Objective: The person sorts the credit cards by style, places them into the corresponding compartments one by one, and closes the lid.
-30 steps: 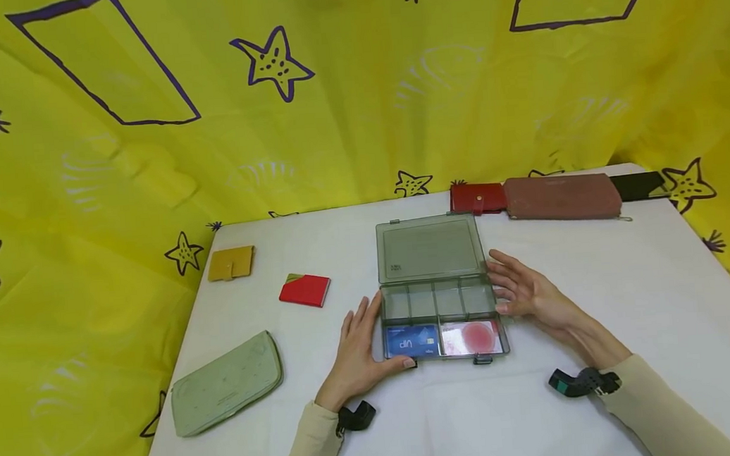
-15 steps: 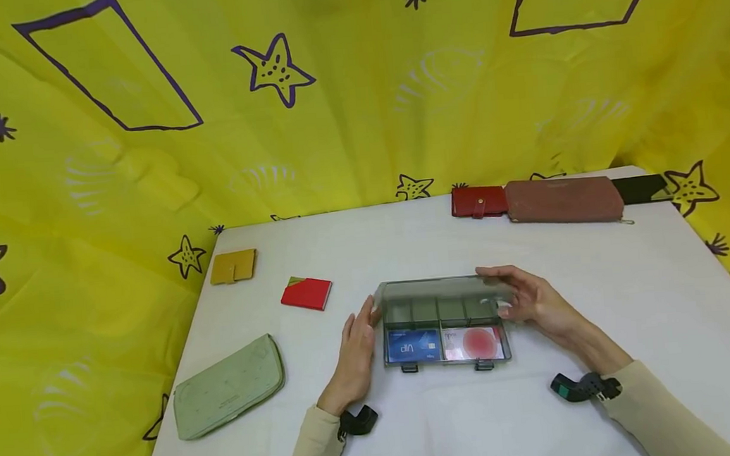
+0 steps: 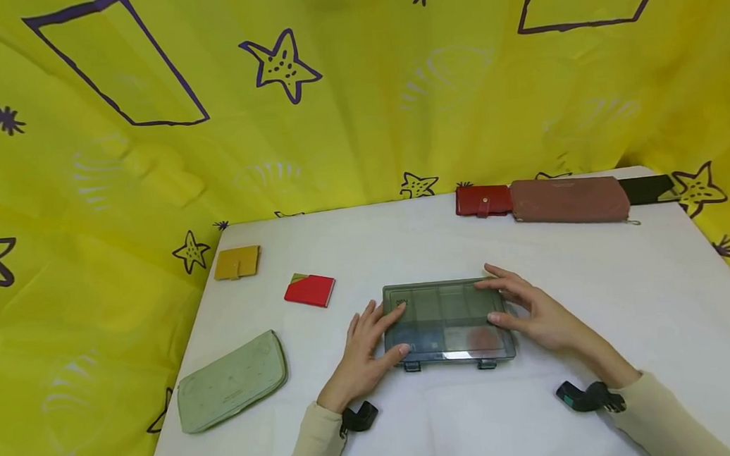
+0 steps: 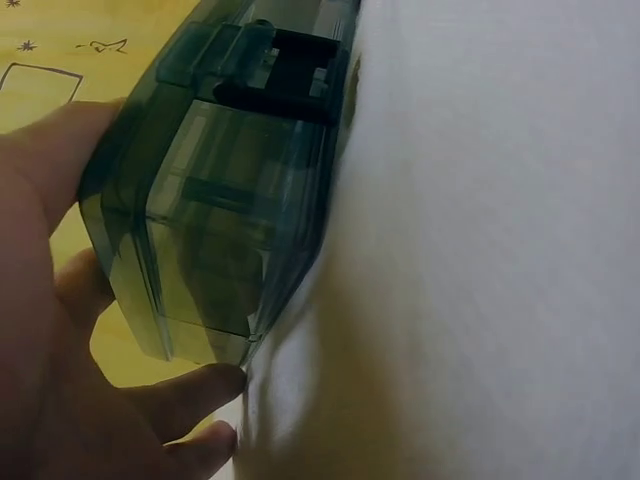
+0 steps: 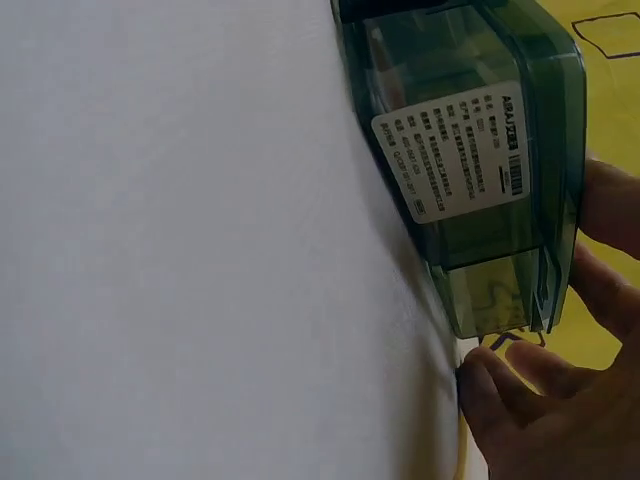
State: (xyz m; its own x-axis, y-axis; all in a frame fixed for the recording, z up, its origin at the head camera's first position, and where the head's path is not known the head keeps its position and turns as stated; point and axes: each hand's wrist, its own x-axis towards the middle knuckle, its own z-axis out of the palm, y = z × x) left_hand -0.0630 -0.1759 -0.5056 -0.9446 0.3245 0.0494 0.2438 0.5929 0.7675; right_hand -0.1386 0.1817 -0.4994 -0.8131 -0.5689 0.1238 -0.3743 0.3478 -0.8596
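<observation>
Left hand (image 3: 363, 348) and right hand (image 3: 532, 311), fingers spread and nearly straight, grasping nothing, press flat on the left and right ends of the closed smoky plastic organizer box (image 3: 448, 321), lying between them at 12 o'clock from the wrists on the white tabletop (image 3: 597, 275).
</observation>
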